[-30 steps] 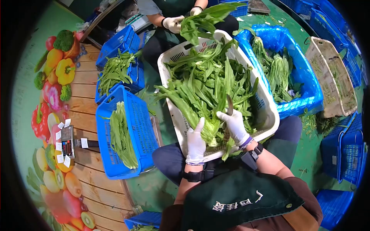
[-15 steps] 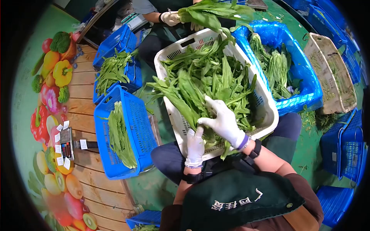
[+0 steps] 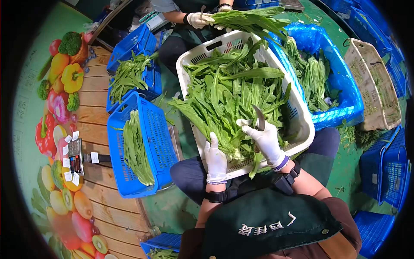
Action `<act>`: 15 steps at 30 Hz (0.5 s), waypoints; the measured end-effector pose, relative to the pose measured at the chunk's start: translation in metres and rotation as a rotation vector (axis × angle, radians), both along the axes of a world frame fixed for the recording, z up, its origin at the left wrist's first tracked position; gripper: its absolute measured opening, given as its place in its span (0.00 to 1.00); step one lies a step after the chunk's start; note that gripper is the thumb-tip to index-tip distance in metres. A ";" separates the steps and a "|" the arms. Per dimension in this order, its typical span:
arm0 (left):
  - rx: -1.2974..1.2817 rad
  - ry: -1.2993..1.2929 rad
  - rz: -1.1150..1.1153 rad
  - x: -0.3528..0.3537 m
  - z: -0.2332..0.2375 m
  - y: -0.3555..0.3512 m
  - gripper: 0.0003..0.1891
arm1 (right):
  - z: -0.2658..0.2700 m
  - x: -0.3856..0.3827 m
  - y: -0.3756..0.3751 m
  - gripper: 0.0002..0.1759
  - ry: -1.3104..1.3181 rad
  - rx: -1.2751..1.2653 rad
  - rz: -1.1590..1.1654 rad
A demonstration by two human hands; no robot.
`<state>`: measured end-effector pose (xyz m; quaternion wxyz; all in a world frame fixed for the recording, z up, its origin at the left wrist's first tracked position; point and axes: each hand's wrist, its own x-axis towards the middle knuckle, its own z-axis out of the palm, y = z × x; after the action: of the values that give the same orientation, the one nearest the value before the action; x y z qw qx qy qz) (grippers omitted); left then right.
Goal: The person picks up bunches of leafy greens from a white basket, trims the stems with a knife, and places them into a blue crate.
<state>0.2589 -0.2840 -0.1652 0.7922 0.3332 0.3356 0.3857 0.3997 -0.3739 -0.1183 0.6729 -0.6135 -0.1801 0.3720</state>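
My left hand (image 3: 216,159), in a white glove, lies against the near-left edge of the leafy greens, thumb stretched up and away; its other fingers are partly hidden. In my gloved right hand (image 3: 267,142) is a small knife with a curved blade (image 3: 259,115) pointing up. Both hands are at the near end of a white crate (image 3: 307,136) heaped with long green leaves (image 3: 224,93). Pale stem ends (image 3: 233,154) of a bunch lie between my hands.
Across the crate, a person's gloved hand (image 3: 199,20) holds a leafy bunch (image 3: 250,19). A blue-lined crate (image 3: 355,105) with bunches stands right. Blue baskets (image 3: 161,144) of greens stand left, beside a wooden platform (image 3: 97,116) with a scale (image 3: 76,157). A beige crate (image 3: 366,86) is far right.
My hands have moved apart; the left thumb has lifted off the leaves. The curved blade now shows above my right hand. The leaves I was handling lie flatter, and the other person's bunch has shifted.
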 end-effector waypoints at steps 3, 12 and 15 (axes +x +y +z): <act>0.121 0.054 -0.051 0.004 0.006 -0.003 0.22 | -0.017 0.000 0.013 0.38 -0.685 -0.113 -0.074; 0.472 0.521 -0.093 0.005 0.001 -0.003 0.25 | -0.056 0.004 0.020 0.21 -0.335 -0.056 -0.030; 0.495 0.514 -0.130 0.006 -0.001 -0.006 0.28 | -0.062 0.009 0.021 0.23 -0.228 -0.087 0.021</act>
<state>0.2650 -0.2904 -0.1665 0.6002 0.6215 0.3983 0.3078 0.4089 -0.3526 -0.1807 0.6168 -0.6785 -0.2459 0.3143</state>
